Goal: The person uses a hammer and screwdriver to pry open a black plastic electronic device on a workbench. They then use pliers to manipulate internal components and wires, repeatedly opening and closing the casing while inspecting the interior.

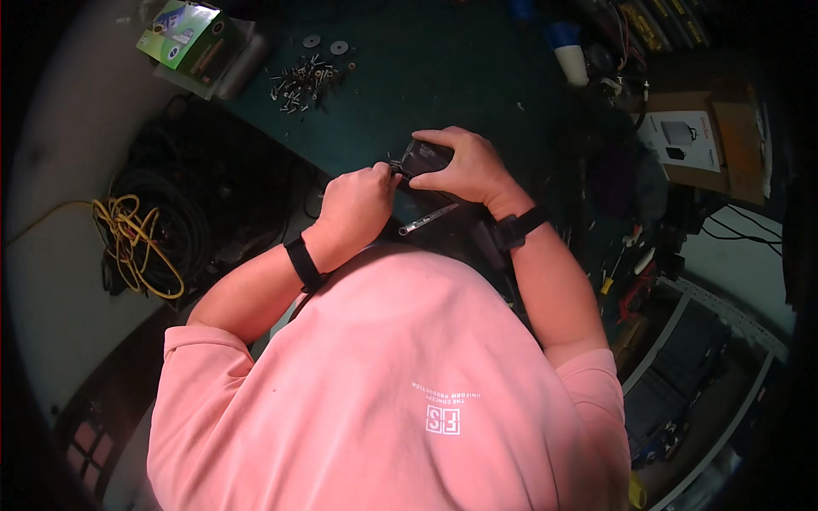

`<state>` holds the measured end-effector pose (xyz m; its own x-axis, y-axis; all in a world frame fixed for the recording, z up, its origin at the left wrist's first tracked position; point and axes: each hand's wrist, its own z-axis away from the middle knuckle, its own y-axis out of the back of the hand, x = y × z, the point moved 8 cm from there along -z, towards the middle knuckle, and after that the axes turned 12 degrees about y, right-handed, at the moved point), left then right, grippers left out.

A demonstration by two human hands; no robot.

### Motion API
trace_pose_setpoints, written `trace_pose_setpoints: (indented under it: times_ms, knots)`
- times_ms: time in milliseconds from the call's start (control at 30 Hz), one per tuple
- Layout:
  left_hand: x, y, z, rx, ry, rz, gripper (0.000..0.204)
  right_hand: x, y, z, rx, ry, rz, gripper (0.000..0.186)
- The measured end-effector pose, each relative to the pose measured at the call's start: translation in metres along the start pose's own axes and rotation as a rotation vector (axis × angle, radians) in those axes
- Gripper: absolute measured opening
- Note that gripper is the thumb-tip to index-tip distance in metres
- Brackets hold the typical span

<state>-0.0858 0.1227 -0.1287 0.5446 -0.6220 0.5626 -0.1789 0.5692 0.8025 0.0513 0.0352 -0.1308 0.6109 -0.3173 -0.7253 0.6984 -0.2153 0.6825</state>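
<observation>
Between thumb and fingers, my right hand grips a dark, box-shaped object whose exact kind I cannot make out. My left hand is closed in a pinch at the near left corner of that dark object. Whatever sits between its fingertips is too small and dark to name. Just below both hands, close to my shirt, lies a slim silver rod-like tool, tilted up to the right. Each wrist wears a black band.
A pile of screws and two washers lie on the dark green tabletop. At the far left stands a green box. Yellow cord hangs at left. A cardboard box and yellow-handled screwdriver are at right.
</observation>
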Motion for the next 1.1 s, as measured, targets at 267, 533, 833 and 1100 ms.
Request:
trace_pose_setpoints:
  times_ms: [267,533,833,1100]
  knots:
    - [-0.074,-0.019,-0.040,-0.147,0.252,0.600,0.041,0.004,0.006,0.001,0.068,-0.018,0.011,0.067]
    - [-0.072,-0.031,-0.019,-1.003,0.516,1.295,0.037,0.003,0.006,-0.001,0.008,0.013,-0.046,0.068]
    - [-0.060,-0.012,-0.033,-0.918,0.368,1.027,0.028,0.002,0.017,0.011,-0.020,0.029,-0.307,0.072]
    - [-0.010,0.019,-0.025,-0.855,-0.013,0.575,0.034,-0.009,0.037,0.026,0.077,0.095,-0.429,0.080]
